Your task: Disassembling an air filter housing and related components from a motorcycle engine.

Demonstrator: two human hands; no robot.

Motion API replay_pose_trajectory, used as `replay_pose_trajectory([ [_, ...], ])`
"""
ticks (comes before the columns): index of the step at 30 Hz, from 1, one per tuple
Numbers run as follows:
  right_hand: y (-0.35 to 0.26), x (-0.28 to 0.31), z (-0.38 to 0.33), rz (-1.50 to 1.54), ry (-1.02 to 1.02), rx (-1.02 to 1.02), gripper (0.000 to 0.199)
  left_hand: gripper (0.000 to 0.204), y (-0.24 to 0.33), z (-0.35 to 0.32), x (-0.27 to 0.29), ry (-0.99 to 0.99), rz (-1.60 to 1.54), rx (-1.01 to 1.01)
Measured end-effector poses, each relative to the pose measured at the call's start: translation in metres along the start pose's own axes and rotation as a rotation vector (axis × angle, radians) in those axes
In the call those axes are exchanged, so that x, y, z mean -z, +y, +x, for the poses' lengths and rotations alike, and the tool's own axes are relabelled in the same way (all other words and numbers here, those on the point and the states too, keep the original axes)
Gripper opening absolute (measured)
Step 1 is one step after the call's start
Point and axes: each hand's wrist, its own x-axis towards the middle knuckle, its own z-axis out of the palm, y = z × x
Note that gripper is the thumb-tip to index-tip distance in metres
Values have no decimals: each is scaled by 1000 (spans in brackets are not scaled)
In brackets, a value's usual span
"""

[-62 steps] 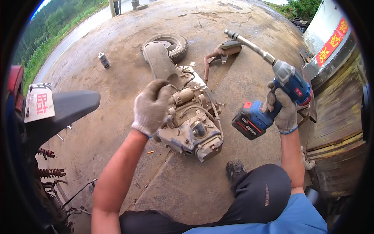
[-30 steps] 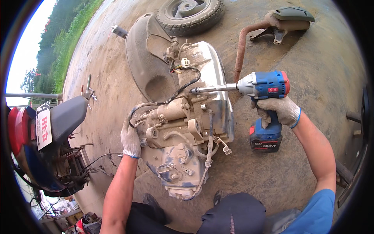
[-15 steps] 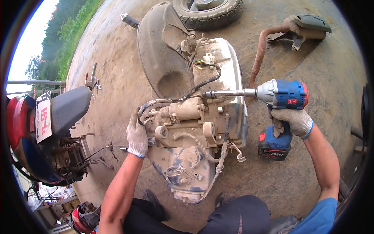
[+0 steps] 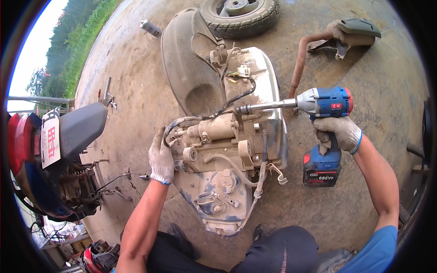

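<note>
Now, a blue power wrench [image 4: 325, 102] is reaching nearly level over the right side of a dirt-caked engine [image 4: 216, 152], after being held up well clear of it about two seconds earlier. Its steel socket [image 4: 244, 109] is ending near the engine's upper middle, though whether it is touching metal cannot be told. The right hand [image 4: 340, 133], in a pale knit glove, is wrapping its grip around the wrench's handle above the black battery [image 4: 321, 177], while the right forearm [image 4: 375, 177] is slanting up and inward from a blue sleeve [image 4: 378, 248]. The left hand [image 4: 161, 160], appearing raised in that earlier view, is now resting against the engine's left side, fingers [image 4: 157, 136] pointing forward beside a black cable [image 4: 175, 122]; the fingertips are partly hidden, so how far that grip is closing cannot be told. The engine is lying on the stained concrete ground [image 4: 123, 136] between the two hands, with a dusty mudguard [image 4: 186, 59] and a wheel [image 4: 255, 25] sitting beyond it and a rusty exhaust pipe [image 4: 300, 59] lying off to the right.
</note>
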Motion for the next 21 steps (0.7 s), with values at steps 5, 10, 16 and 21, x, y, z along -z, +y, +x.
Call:
replay_pose_trajectory([
  [5, 4, -2, 2, -33, -5, 48, 12, 43, -19, 8, 2, 37, -77, 5],
  [10, 12, 5, 4, -10, -15, 71, 10, 43, -13, 5, -4, 32, -124, 35],
  [16, 13, 0, -1, -43, 7, 109, 11, 43, -13, 4, -1, 16, -107, 22],
  [21, 25, -2, -6, -54, -33, 142, 24, 43, -25, 9, 1, 29, -35, -31],
])
